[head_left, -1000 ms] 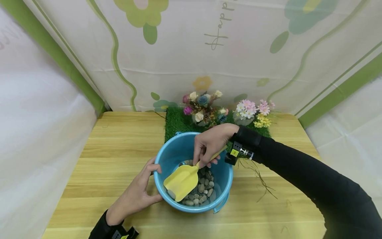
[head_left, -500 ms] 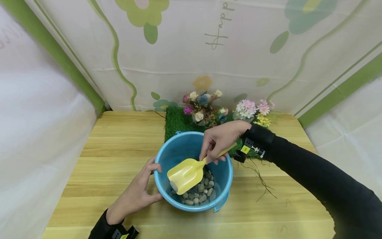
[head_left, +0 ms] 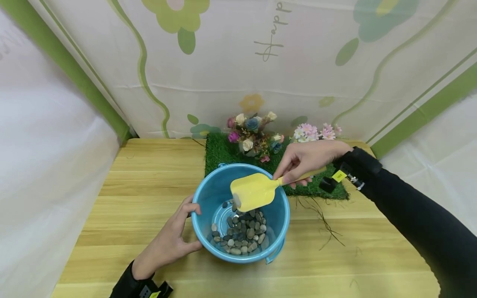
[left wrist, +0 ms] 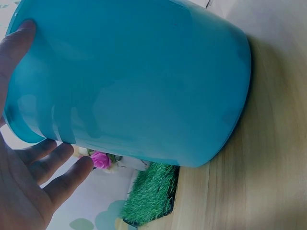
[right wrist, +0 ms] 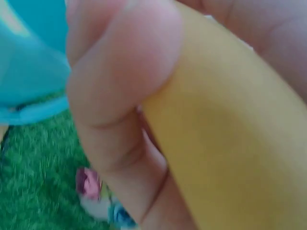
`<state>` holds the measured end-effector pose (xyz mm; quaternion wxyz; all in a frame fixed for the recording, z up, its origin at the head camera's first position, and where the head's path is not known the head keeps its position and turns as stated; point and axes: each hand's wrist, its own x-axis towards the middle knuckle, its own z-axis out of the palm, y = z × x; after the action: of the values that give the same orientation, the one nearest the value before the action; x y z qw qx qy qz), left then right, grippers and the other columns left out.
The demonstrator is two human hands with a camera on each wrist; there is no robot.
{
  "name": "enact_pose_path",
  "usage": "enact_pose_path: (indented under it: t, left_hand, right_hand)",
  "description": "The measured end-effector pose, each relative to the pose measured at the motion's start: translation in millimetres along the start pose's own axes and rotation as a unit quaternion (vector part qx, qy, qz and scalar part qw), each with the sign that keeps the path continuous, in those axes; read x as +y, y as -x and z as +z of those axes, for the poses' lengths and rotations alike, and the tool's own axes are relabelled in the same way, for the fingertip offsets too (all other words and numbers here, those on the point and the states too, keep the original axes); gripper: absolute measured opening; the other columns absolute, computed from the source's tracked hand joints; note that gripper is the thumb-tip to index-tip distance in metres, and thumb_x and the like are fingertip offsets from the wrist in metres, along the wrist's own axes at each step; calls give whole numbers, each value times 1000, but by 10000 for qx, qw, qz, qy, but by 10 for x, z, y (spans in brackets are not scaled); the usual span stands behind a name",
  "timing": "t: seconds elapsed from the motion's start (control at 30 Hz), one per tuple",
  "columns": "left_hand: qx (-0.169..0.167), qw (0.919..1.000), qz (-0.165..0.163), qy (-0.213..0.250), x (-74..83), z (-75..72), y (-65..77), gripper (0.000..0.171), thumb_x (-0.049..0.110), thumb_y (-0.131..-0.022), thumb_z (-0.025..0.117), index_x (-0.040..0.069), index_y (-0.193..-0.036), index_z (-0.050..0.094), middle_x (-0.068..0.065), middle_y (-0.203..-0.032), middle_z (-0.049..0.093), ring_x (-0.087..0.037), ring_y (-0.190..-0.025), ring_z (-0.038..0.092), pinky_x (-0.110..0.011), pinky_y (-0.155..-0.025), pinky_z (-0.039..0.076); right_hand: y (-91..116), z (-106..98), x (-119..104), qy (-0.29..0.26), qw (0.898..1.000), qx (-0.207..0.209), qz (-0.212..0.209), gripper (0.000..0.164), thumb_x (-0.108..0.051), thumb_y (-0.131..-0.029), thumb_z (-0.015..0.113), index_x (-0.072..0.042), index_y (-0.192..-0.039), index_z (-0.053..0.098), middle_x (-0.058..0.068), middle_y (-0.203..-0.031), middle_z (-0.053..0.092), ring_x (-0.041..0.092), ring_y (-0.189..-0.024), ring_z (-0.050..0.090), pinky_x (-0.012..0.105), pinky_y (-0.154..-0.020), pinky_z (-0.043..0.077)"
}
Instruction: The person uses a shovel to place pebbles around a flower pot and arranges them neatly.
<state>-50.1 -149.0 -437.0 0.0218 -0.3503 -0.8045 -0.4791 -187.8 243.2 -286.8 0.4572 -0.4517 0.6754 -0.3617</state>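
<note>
My right hand (head_left: 307,159) grips the handle of a yellow toy shovel (head_left: 255,191), whose blade hangs over the far side of a blue bucket (head_left: 215,188). A greyish patch shows at the blade's tip. Pebbles (head_left: 246,231), grey and tan, lie on the bucket's bottom. Thumb and fingers press round the shovel handle (right wrist: 211,120) in the right wrist view. My left hand (head_left: 173,236) holds the bucket at its left rim, a finger hooked over the edge. From the left wrist view, the thumb and several fingers rest against the bucket's upper outer wall (left wrist: 144,86).
Behind the bucket, a green artificial turf mat (head_left: 218,153) bears a pot of mixed roses (head_left: 252,132) and a pot of pink and white flowers (head_left: 309,133). Thin dry strands (head_left: 323,221) lie on the wooden table (head_left: 149,186). A printed curtain (head_left: 223,62) stands behind.
My right hand has lifted the shovel up and to the right, from low in the bucket to over its far right side, uncovering more pebbles. The left hand stays on the rim.
</note>
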Motion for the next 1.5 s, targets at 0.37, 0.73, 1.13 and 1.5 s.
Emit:
enact_pose_path:
  t: [0.37, 0.73, 1.13, 1.5]
  left_hand:
    - [22, 10000, 46, -41, -14, 2, 10, 67, 14, -75, 91, 12, -119, 40, -18, -157, 32, -43, -135, 42, -53, -96, 51]
    - [5, 10000, 40, -26, 4, -10, -4, 69, 13, -74, 91, 12, -119, 40, -18, -157, 31, -42, -136, 41, -54, -97, 50]
    - [-7, 10000, 30, -22, -1, -7, -6, 68, 14, -75, 91, 12, -119, 40, -18, -157, 32, -42, -135, 42, -54, -97, 50]
    - [-19, 10000, -13, 18, -9, 3, -6, 63, 30, -83, 87, 12, -120, 39, -17, -156, 33, -41, -134, 43, -51, -97, 51]
  right_hand:
    - [640, -50, 290, -12, 9951, 979, 138, 32, 2, -104, 53, -4, -133, 66, 11, -85, 70, 29, -56, 56, 30, -49, 52]
    - [1159, 32, 733, 22, 9890, 1441, 328, 31, 6, -103, 51, 2, -131, 65, 9, -84, 71, 24, -54, 60, 33, -62, 58]
    - [1632, 337, 1372, -745, 9738, 2013, 753, 31, 6, -105, 44, 15, -133, 54, 10, -85, 71, 16, -61, 63, 33, -66, 58]
    - [1849, 451, 1764, -2129, 9441, 2303, 1016, 37, 2, -107, 43, 21, -138, 42, 14, -92, 72, 9, -70, 66, 22, -59, 56]
